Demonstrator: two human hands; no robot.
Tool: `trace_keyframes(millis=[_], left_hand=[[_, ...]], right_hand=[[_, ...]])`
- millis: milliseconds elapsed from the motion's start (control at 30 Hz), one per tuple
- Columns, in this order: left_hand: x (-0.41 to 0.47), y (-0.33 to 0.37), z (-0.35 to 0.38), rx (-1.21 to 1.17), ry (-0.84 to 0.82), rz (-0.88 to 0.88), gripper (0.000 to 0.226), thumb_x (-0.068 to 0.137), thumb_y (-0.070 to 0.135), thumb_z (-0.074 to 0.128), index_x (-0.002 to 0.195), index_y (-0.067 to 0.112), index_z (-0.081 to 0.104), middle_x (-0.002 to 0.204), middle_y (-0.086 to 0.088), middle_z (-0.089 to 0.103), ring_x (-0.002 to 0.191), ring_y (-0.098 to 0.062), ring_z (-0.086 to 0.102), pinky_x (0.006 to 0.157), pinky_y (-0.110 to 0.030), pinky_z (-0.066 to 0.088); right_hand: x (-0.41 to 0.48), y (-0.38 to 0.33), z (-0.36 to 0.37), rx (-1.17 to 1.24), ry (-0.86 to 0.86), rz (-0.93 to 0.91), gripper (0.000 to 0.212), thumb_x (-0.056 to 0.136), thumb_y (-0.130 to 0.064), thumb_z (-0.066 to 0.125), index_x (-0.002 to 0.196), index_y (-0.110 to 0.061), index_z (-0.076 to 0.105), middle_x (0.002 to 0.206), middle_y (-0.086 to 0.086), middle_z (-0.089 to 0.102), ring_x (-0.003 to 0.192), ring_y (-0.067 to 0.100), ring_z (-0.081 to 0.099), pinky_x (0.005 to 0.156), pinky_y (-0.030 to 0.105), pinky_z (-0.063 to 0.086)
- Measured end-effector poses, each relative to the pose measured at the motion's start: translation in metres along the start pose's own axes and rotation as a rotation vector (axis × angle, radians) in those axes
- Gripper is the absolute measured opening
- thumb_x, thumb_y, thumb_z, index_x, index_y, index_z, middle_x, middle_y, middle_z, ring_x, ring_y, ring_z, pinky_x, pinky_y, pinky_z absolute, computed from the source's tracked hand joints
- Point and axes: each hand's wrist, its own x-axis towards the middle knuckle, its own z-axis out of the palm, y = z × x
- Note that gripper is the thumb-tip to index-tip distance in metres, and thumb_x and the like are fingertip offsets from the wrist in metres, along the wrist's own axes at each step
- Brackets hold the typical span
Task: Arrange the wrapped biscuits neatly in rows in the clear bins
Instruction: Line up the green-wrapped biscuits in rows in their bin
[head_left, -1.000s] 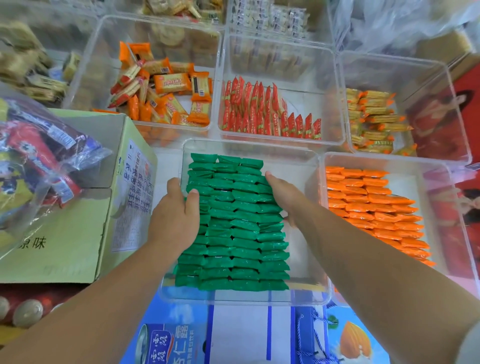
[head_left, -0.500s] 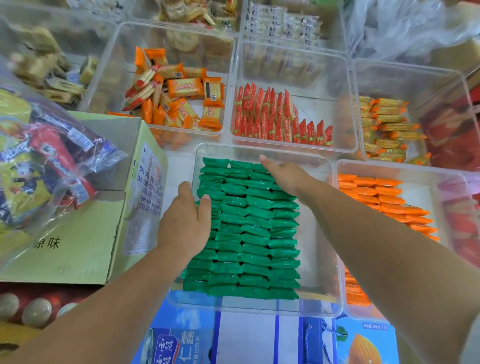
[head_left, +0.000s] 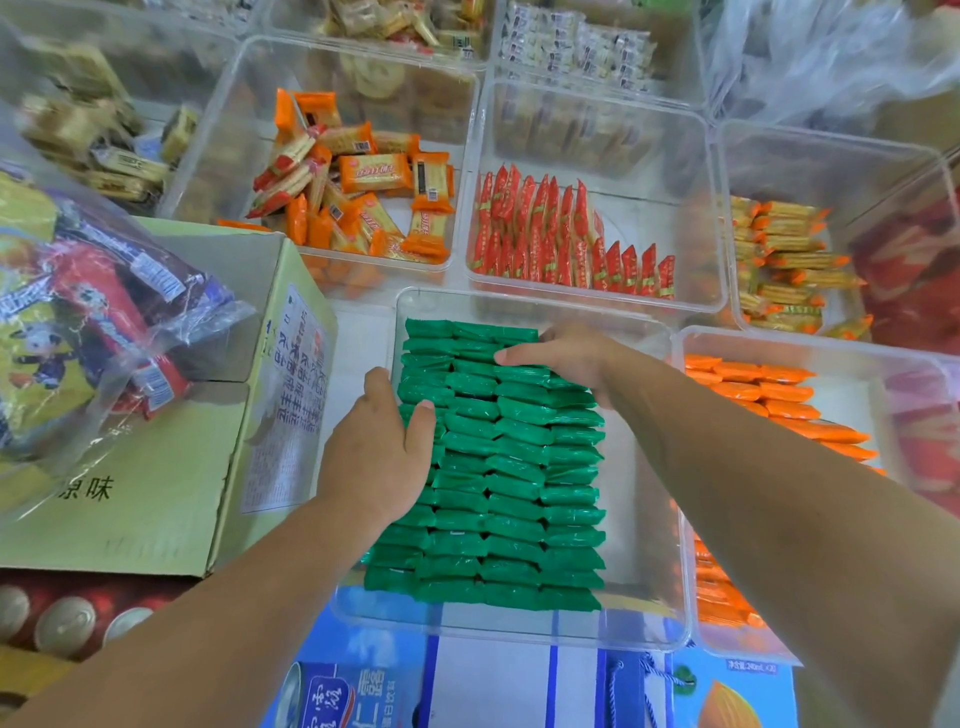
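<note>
**Clear bin** (head_left: 641, 545), near centre, on a blue carton (head_left: 363, 691).
Risk: pressed hard, it could skid on the carton's glossy print.
Make: stiff see-through plastic, square with rounded corners and a smooth floor, bare along the right side.

**Green packets** (head_left: 509, 499), in that bin, filling its left and middle in four columns of overlapping rows.
Risk: the wrappers look slick and lean on one another. An uneven sideways push could buckle a column or spill rows into the bare strip.
Make: shiny, crinkled film, shaped into small pillows with crimped ends.

**Right hand** (head_left: 566, 358), far end of the rows.
Fingers straight and together, laid flat on the packets and holding nothing.

**Left hand** (head_left: 379, 452), on the left column.
Cupped, thumb on top. The fingertips are hidden, so I cannot tell whether it pinches a packet.
</note>
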Motion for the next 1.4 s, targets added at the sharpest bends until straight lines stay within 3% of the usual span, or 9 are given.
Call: trace_keyframes(millis=[67,200,400,533,633,767,933,1167,1400], left_hand=[[0.0,0.001,0.0,0.007,-0.005,-0.001,0.048,0.102,0.043,0.04,0.135,0.009,0.034,0.082,-0.005,0.059,0.072,-0.025,0.058,0.061,-0.042,0.049],[-0.001,0.002,0.001,0.02,-0.006,-0.004,0.047,0.102,0.041,0.04,0.135,0.009,0.033,0.083,-0.005,0.06,0.071,-0.023,0.058,0.061,-0.042,0.048],[0.0,0.001,0.0,0.047,-0.002,-0.036,0.046,0.102,0.037,0.039,0.137,0.009,0.032,0.083,-0.009,0.062,0.071,-0.029,0.059,0.063,-0.045,0.051],[0.0,0.0,-0.002,0.06,-0.003,-0.045,0.05,0.102,0.037,0.037,0.143,0.011,0.027,0.088,-0.01,0.063,0.075,-0.029,0.061,0.065,-0.044,0.051],[0.0,-0.001,-0.001,0.073,0.0,-0.045,0.052,0.101,0.038,0.035,0.145,0.013,0.025,0.089,-0.01,0.064,0.077,-0.029,0.061,0.069,-0.045,0.052],[0.002,-0.003,0.0,0.094,0.002,-0.056,0.06,0.101,0.039,0.034,0.152,0.011,0.02,0.112,-0.018,0.064,0.091,-0.034,0.062,0.076,-0.045,0.052],[0.0,-0.002,0.002,0.113,0.005,-0.042,0.067,0.103,0.038,0.033,0.16,0.013,0.009,0.157,-0.017,0.033,0.119,-0.037,0.056,0.087,-0.045,0.047],[0.002,-0.005,0.006,0.133,0.025,-0.047,0.071,0.101,0.043,0.031,0.161,0.015,0.005,0.159,-0.015,0.026,0.115,-0.035,0.057,0.075,-0.037,0.039],[0.003,-0.004,0.009,0.125,0.031,-0.052,0.072,0.101,0.043,0.032,0.161,0.014,0.005,0.157,-0.015,0.028,0.112,-0.034,0.058,0.073,-0.036,0.039]], right_hand=[[-0.003,0.001,0.0,-0.032,-0.01,-0.034,0.087,0.067,-0.066,0.08,0.124,-0.004,0.059,0.116,0.005,0.056,0.094,0.021,0.051,0.085,0.039,0.039],[-0.004,0.003,0.0,-0.081,-0.041,-0.088,0.05,0.071,-0.055,0.083,0.088,-0.011,0.063,0.113,0.011,0.068,0.088,0.017,0.062,0.081,0.036,0.053],[0.0,0.013,0.003,-0.097,-0.044,-0.134,0.043,0.077,-0.047,0.082,0.1,-0.013,0.069,0.097,0.005,0.076,0.094,0.026,0.072,0.091,0.043,0.057],[-0.004,0.024,0.016,-0.359,0.226,-0.256,0.062,0.072,-0.071,0.073,0.107,-0.02,0.07,0.102,-0.004,0.073,0.097,0.02,0.068,0.082,0.033,0.054],[-0.013,0.038,0.029,-0.382,0.427,-0.34,0.084,0.075,-0.081,0.06,0.132,-0.019,0.058,0.127,0.0,0.064,0.117,0.021,0.059,0.095,0.033,0.048],[-0.024,0.047,0.032,-0.635,0.456,-0.387,0.087,0.088,-0.08,0.03,0.149,-0.018,0.037,0.141,0.005,0.048,0.13,0.028,0.043,0.108,0.045,0.04],[-0.036,0.055,0.037,-0.913,0.523,-0.546,0.088,0.094,-0.075,0.018,0.159,-0.015,0.014,0.161,0.01,0.025,0.146,0.033,0.027,0.12,0.05,0.025],[-0.02,0.057,0.055,-1.067,0.336,-0.518,0.093,0.091,-0.079,0.002,0.157,-0.015,-0.016,0.167,0.004,-0.017,0.152,0.026,-0.022,0.124,0.054,0.001],[-0.016,0.048,0.076,-1.095,0.405,-0.406,0.099,0.083,-0.084,-0.013,0.153,-0.014,-0.023,0.164,0.007,-0.027,0.148,0.03,-0.031,0.119,0.06,-0.013]])
